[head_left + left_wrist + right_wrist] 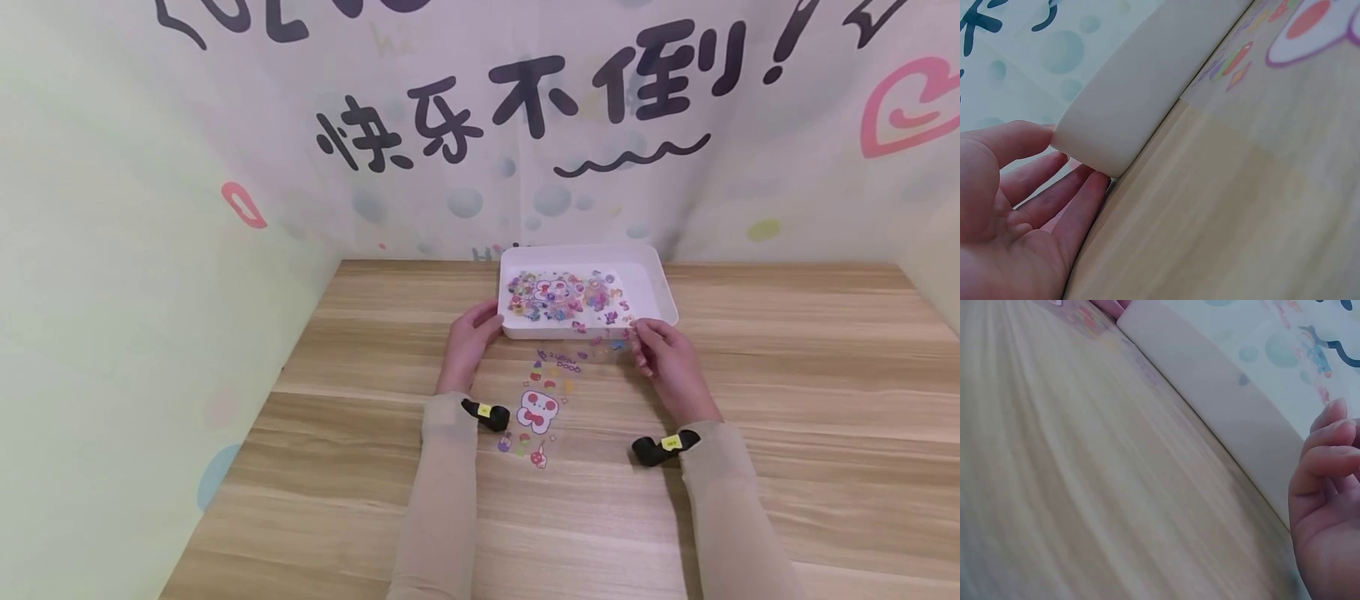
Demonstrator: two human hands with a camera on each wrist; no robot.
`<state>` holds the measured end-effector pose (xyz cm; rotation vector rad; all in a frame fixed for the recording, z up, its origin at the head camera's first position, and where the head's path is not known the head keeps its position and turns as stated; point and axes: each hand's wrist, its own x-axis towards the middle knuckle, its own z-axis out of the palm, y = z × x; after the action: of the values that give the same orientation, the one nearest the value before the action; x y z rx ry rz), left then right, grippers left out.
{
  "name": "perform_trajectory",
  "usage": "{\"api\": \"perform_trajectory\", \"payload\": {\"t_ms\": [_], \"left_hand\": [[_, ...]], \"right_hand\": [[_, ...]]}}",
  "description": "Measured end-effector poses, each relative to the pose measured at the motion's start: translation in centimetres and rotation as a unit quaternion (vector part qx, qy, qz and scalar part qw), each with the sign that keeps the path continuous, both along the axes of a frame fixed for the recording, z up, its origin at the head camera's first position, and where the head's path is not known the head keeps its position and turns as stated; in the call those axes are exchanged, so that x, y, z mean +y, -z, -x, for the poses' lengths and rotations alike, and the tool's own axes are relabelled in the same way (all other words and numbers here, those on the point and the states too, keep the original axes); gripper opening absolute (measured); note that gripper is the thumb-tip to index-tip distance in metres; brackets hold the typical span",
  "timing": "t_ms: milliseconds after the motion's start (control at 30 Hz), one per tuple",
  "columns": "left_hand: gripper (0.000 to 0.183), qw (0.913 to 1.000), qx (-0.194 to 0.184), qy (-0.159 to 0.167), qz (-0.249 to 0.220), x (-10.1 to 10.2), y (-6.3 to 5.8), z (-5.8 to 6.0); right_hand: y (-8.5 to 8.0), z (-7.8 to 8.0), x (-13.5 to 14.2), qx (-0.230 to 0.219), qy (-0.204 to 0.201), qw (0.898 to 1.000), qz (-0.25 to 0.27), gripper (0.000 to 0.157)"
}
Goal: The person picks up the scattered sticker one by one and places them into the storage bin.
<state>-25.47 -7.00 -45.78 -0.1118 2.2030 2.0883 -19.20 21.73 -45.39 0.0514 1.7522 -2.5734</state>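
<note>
A white tray [663, 287] stands at the back of the table, holding a heap of small colourful stickers [562, 296] and a printed rabbit face. At its front left corner my left hand [468, 346] holds the tray; the left wrist view shows the thumb at the rim and fingertips against the outer wall. My right hand [670, 371] pinches a clear sticker sheet [617, 344] with small pink and blue prints, raised near the tray's front right edge. Another clear sheet with a rabbit face [538, 412] and small fruit prints lies flat between my forearms.
The wood-grain table [810, 417] runs back to a printed cloth backdrop [420, 208] with black lettering, close behind the tray. A pale cloth wall [135, 333] borders the left side. Black straps [491, 415] sit on both wrists.
</note>
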Motion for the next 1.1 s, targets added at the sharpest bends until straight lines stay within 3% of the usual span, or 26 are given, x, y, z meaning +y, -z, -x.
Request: {"api": "perform_trajectory", "payload": {"t_ms": [167, 600, 1100], "left_hand": [[0.035, 1.0, 0.003, -0.002, 0.003, 0.1, 0.1, 0.1], [0.037, 1.0, 0.001, -0.006, -0.002, 0.1, 0.3, 0.2], [0.037, 1.0, -0.005, -0.003, -0.006, 0.1, 0.0, 0.0]], "right_hand": [[-0.2, 0.0, 0.0, -0.008, 0.011, 1.0, -0.008, 0.021], [-1.1, -0.2, 0.2, -0.038, 0.086, 0.995, -0.018, 0.031], [-1.5, -0.1, -0.1, -0.059, 0.084, 0.993, -0.061, 0.04]]}}
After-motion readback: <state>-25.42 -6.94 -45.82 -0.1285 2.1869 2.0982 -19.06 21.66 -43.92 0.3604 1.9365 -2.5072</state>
